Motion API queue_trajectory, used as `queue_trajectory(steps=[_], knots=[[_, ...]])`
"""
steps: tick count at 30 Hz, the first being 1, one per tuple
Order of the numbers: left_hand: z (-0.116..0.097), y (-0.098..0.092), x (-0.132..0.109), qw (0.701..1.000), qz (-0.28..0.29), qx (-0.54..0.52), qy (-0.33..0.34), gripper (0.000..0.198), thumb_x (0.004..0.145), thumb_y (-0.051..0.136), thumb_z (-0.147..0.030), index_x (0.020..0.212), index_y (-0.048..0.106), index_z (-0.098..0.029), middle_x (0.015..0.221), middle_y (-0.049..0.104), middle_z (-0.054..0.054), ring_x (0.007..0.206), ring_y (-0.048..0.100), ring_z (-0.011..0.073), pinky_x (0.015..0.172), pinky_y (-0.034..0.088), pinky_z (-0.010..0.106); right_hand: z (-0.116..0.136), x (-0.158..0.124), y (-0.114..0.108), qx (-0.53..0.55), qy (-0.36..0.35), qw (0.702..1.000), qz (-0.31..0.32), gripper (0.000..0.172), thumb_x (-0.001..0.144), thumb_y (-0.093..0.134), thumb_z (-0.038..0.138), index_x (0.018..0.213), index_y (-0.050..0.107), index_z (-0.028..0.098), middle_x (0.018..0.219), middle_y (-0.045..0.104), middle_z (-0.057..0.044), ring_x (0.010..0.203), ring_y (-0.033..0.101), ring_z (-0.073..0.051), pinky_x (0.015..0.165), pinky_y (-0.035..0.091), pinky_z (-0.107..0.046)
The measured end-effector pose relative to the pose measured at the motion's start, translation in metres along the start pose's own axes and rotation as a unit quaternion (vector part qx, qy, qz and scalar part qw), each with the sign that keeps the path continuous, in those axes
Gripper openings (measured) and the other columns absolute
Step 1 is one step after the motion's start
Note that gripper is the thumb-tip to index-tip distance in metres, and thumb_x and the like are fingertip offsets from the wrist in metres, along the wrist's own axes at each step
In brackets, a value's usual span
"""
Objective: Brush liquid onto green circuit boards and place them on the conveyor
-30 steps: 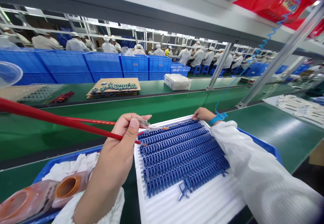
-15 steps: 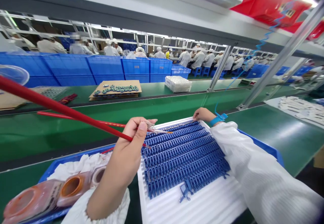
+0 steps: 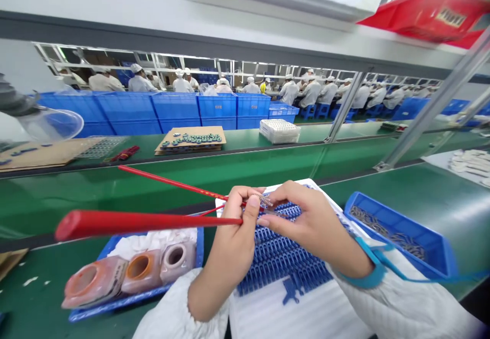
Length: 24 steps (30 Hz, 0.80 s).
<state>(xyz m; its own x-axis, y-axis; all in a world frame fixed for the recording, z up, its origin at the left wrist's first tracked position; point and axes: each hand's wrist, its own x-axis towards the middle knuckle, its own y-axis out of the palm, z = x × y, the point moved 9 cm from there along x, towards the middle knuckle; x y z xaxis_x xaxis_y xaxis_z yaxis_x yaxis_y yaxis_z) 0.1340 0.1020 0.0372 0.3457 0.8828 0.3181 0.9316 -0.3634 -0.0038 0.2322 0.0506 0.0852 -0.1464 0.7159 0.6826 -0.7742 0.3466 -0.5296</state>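
Note:
My left hand (image 3: 237, 242) is shut on a thick red cable (image 3: 145, 221) and a thinner red wire (image 3: 172, 183), which run out to the left. A braided metal wire end (image 3: 266, 201) sticks out past my left fingertips. My right hand (image 3: 310, 226) is at that braid, with its thumb and fingers pinched around it. Beneath both hands lies a white ribbed foam tray (image 3: 291, 313) carrying rows of blue plastic clips (image 3: 279, 262). A blue wrist strap (image 3: 367, 277) circles my right wrist.
To the left, a blue tray (image 3: 115, 308) holds white cloth and wrapped orange-cored rolls (image 3: 141, 272). To the right, a blue bin (image 3: 398, 232) holds small metal parts. A green belt (image 3: 268, 160) runs behind, carrying a cardboard sheet of parts, with blue crates and co-workers in white beyond.
My right hand has moved from the far edge of the foam tray to the braided end and pinches it. The view has shifted, bringing the blue bin into sight.

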Motion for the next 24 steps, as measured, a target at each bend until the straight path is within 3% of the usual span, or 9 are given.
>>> queue_trajectory(steps=[5,8,11,12,14,16,18,21,24], knots=[[0.003,-0.003,-0.001,0.999,-0.024,-0.041,0.006,0.021,0.093,0.045,-0.042,0.09,0.056,-0.024,0.108,0.064,0.001,0.103,0.057,0.0157,0.09,0.042,0.03,0.0,-0.002,-0.007,0.011,-0.008,1.0,-0.028,0.027,0.1,0.065,0.039,0.09,0.059,0.015,0.086,0.057,0.002,0.078,0.054,-0.012,0.067,0.041,-0.021],[-0.003,-0.019,0.003,0.994,-0.07,-0.069,0.038,0.02,0.093,0.048,-0.042,0.088,0.057,-0.024,0.103,0.066,0.0,0.104,0.058,0.0158,0.093,0.041,0.031,-0.006,-0.009,-0.021,0.026,0.018,0.998,-0.059,0.014,0.095,0.069,0.027,0.094,0.06,0.016,0.089,0.057,0.003,0.08,0.053,-0.011,0.072,0.042,-0.019],[-0.021,-0.043,0.006,0.977,-0.123,-0.129,0.118,0.017,0.092,0.051,-0.038,0.086,0.058,-0.024,0.094,0.066,0.0,0.107,0.059,0.0166,0.098,0.04,0.033,-0.014,-0.024,-0.036,0.012,0.044,0.995,-0.085,0.008,0.092,0.067,0.019,0.093,0.06,0.016,0.089,0.056,0.001,0.08,0.053,-0.013,0.073,0.042,-0.021],[-0.027,-0.051,0.006,0.969,-0.139,-0.144,0.141,0.015,0.092,0.052,-0.035,0.085,0.059,-0.023,0.091,0.066,0.0,0.106,0.06,0.0166,0.098,0.04,0.033,-0.016,-0.028,-0.034,-0.008,0.052,0.997,-0.057,0.007,0.092,0.066,0.015,0.091,0.059,0.015,0.088,0.055,0.002,0.079,0.053,-0.012,0.071,0.042,-0.021],[-0.035,-0.064,0.007,0.958,-0.165,-0.164,0.167,0.014,0.093,0.052,-0.03,0.083,0.06,-0.023,0.089,0.066,0.0,0.105,0.061,0.0161,0.094,0.043,0.031,-0.024,-0.041,-0.011,-0.062,0.068,0.993,0.08,0.014,0.088,0.068,0.003,0.087,0.06,0.014,0.085,0.055,0.003,0.076,0.052,-0.01,0.067,0.04,-0.018],[-0.04,-0.072,0.008,0.953,-0.178,-0.173,0.172,0.016,0.093,0.051,-0.025,0.081,0.061,-0.023,0.089,0.066,0.0,0.105,0.061,0.0162,0.085,0.047,0.029,-0.033,-0.066,0.024,-0.107,0.077,0.958,0.255,0.023,0.08,0.075,-0.005,0.084,0.063,0.014,0.082,0.055,0.005,0.077,0.053,-0.01,0.067,0.04,-0.018],[-0.043,-0.074,0.008,0.953,-0.18,-0.171,0.174,0.017,0.093,0.051,-0.024,0.08,0.063,-0.024,0.087,0.066,0.0,0.106,0.06,0.0169,0.08,0.048,0.028,-0.04,-0.095,0.052,-0.142,0.079,0.916,0.366,0.024,0.076,0.081,-0.004,0.078,0.066,0.015,0.079,0.055,0.004,0.079,0.054,-0.013,0.068,0.039,-0.02],[-0.043,-0.073,0.008,0.956,-0.177,-0.155,0.172,0.014,0.09,0.056,-0.029,0.079,0.063,-0.026,0.085,0.066,0.0,0.107,0.061,0.0191,0.081,0.049,0.029,-0.05,-0.127,0.082,-0.217,0.096,0.868,0.436,0.019,0.082,0.077,0.001,0.072,0.067,0.013,0.073,0.055,-0.001,0.072,0.054,-0.02,0.061,0.038,-0.025],[-0.042,-0.069,0.008,0.961,-0.174,-0.137,0.165,0.014,0.086,0.061,-0.039,0.079,0.062,-0.027,0.084,0.066,0.0,0.111,0.06,0.0213,0.088,0.049,0.033,-0.056,-0.147,0.099,-0.29,0.126,0.826,0.467,0.017,0.083,0.072,-0.002,0.076,0.068,0.013,0.073,0.056,-0.004,0.068,0.055,-0.024,0.057,0.037,-0.028]])
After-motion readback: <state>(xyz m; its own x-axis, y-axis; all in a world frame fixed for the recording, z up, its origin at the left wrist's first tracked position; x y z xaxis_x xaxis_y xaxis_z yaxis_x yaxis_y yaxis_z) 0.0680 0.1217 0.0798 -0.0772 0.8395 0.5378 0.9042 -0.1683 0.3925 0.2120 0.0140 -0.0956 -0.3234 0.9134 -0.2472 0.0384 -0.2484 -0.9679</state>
